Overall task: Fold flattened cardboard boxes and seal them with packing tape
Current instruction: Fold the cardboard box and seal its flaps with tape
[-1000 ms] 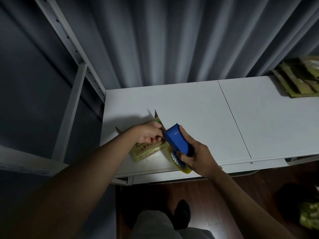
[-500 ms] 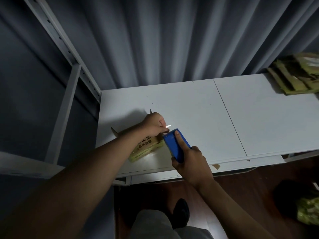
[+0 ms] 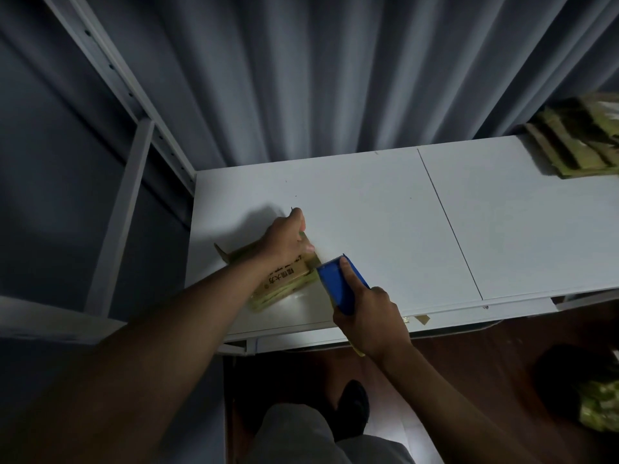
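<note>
At the far left a pale metal shelving upright (image 3: 110, 72) with a row of holes slants down toward the back corner of the flat white table (image 3: 368, 202), in front of a grey pleated curtain (image 3: 318, 78).

On the left part of the table, near its front edge, lies the small tan cardboard box (image 3: 284, 283) with dark printed characters on its side, one flap corner sticking out on its left. The left hand (image 3: 284, 237) lies over the top of the box, fingers curled down over its far edge and the thumb pressed against the right end, gripping it; most of the box top is hidden beneath the hand and wrist.

Just right of the box, touching its right front corner, is the blue plastic tape dispenser (image 3: 338, 283), its toothed edge facing away from the person. The right hand (image 3: 368, 316) wraps around the dispenser's handle, with the forefinger stretched along its top. A yellowish roll edge shows below the wrist.

A seam runs across the tabletop to the right of the hands. At the table's far right corner sits a stack of flattened greenish-tan cardboard boxes (image 3: 576, 142), well apart from the hands.
</note>
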